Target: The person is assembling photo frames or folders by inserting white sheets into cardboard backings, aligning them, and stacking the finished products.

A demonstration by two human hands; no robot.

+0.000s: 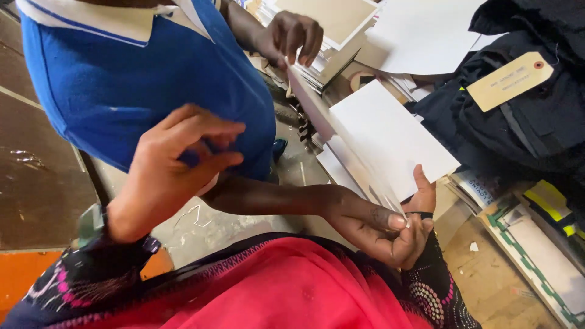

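Paper sheet (390,137) between two hands, seemingly over paper stacks (329,36) behind.

The white sheets (390,137) at centre right are smooth, matt paper, and the tan tag (509,81) at upper right looks like matt card. The blue shirt (140,79) at upper left is soft knit cloth; the red cloth (274,286) along the bottom has a slight sheen. The floor (36,176) at left looks worn and glossy.

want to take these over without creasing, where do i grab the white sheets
Pinch the bare lower right edge of the white sheets, coming from the right beside your right hand. The co-worker's upper hand holds the top corner, their lower hand the near corner.
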